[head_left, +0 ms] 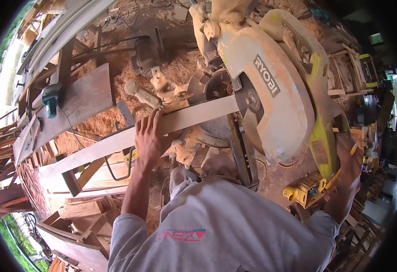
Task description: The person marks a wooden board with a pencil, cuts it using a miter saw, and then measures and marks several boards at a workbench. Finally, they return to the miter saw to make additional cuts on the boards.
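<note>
My left hand (pixel 150 137) lies over a long, narrow, pale wooden board (pixel 194 113), its fingers curled across the far edge. The board's right end reaches the blade (pixel 251 100) of a dusty Ryobi miter saw (pixel 271 86); its left end extends well past my arm. Over to the right, beside the saw's yellow-green handle (pixel 321 145), is my right hand (pixel 349 158). Its fingers are curled along a thin yellow strip (pixel 333 178), whose exact kind I cannot make out. A yellow tool (pixel 311 190) sits just below that hand.
Sawdust (pixel 96 111) covers much of the ground. A green corded power tool (pixel 51 99) rests on a wide plank (pixel 83 93) at left. Wood offcuts (pixel 80 208) are piled at lower left. Another yellow-green tool (pixel 367 70) stands at far right.
</note>
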The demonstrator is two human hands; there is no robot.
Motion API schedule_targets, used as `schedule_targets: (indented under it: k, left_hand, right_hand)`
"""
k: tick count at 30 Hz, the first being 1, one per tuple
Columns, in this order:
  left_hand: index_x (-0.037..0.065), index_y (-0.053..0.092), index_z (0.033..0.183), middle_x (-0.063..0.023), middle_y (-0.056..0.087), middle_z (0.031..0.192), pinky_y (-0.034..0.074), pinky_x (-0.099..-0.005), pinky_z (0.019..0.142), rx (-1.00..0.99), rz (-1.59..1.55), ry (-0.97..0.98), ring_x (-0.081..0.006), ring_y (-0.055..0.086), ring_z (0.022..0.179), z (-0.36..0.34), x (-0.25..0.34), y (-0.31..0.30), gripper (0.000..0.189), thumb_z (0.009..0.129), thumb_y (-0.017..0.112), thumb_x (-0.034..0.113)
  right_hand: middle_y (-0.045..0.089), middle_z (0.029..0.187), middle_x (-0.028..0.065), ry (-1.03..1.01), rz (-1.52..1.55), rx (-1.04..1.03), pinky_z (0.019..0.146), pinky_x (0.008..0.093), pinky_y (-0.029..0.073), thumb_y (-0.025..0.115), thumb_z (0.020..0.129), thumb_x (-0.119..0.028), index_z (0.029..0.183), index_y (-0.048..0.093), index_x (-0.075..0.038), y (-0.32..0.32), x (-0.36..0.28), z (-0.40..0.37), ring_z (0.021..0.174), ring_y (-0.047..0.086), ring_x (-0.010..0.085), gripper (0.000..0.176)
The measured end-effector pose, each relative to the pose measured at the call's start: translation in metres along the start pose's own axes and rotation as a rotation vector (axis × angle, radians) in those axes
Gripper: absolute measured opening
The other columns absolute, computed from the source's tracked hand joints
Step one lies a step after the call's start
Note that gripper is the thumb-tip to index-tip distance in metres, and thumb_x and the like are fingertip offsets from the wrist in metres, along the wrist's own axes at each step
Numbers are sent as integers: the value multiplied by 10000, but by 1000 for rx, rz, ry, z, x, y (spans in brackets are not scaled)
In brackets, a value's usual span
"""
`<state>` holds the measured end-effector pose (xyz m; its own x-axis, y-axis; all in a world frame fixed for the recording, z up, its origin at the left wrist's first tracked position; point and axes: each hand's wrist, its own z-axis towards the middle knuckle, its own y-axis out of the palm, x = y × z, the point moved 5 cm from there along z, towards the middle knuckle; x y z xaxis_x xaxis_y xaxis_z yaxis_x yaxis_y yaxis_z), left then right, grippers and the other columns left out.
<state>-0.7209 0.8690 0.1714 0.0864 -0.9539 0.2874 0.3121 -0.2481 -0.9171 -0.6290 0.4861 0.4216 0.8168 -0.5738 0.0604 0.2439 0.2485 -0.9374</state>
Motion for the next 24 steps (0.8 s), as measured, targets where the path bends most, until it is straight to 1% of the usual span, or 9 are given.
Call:
schedule_targets:
  k: [3,5,7,10,13,15,21,23,24]
  left_hand:
    - [18,494,1270,-163,646,1143,410,-434,988,-51,-5,-7,-329,596,1105,11,2,-6,810,657,871,388]
    - [-30,454,1257,-212,610,1160,378,-439,1007,-341,-173,-87,-333,572,1107,17,-8,4,810,681,849,381]
    - [-38,442,1188,-233,638,1069,406,-436,968,-322,-125,-16,-377,602,1040,26,-12,-11,796,656,867,373]
    - [-25,436,1124,-232,674,857,531,-468,699,-400,-235,46,-422,672,775,27,-29,-9,694,675,838,321]
    - [-26,446,1128,-237,675,798,542,-486,639,-445,-137,49,-417,674,690,26,-28,-8,645,706,802,308]
    - [-20,479,1149,-246,674,785,547,-480,654,-507,-189,65,-414,673,682,32,-27,-4,637,717,789,330]
    - [-20,606,1047,-191,694,753,559,-421,612,-589,-184,136,-375,684,664,35,-33,-1,508,701,773,313]
    - [-3,642,968,-175,699,783,558,-420,637,-730,-234,130,-363,688,702,39,-23,-7,423,696,756,301]
    - [-3,642,968,-175,699,783,558,-420,637,-734,-238,145,-363,688,702,40,-23,-4,423,696,756,301]
  right_hand:
    - [667,1066,211,84,37,-25,843,452,516,789,633,-56,1125,577,12,2,-2,3,926,653,392,540]
    - [665,1073,208,135,60,-42,843,448,512,789,623,-54,1135,576,10,2,-4,2,929,649,393,558]
    - [662,1080,206,175,80,-69,843,444,509,788,613,-52,1145,575,7,1,-4,0,932,645,394,577]
    - [659,1090,202,210,80,-96,843,438,503,788,597,-49,1160,574,4,-4,-4,-7,936,640,395,605]
    - [661,1141,194,262,89,-184,926,404,458,766,701,-216,1241,569,-15,-3,3,-16,1045,633,378,608]
    - [645,1151,214,351,185,-296,937,405,441,764,652,-208,1273,554,-16,2,12,-19,1071,608,396,684]
    - [606,1199,247,97,82,-422,917,451,474,776,601,-101,1337,499,8,-1,18,-8,1061,592,449,794]
    - [613,1020,262,50,92,-467,794,446,512,812,556,-63,1323,483,60,-19,9,10,926,621,432,843]
    - [605,1047,260,-1,60,-389,790,438,512,795,539,-30,1315,485,62,-27,7,16,933,625,428,841]
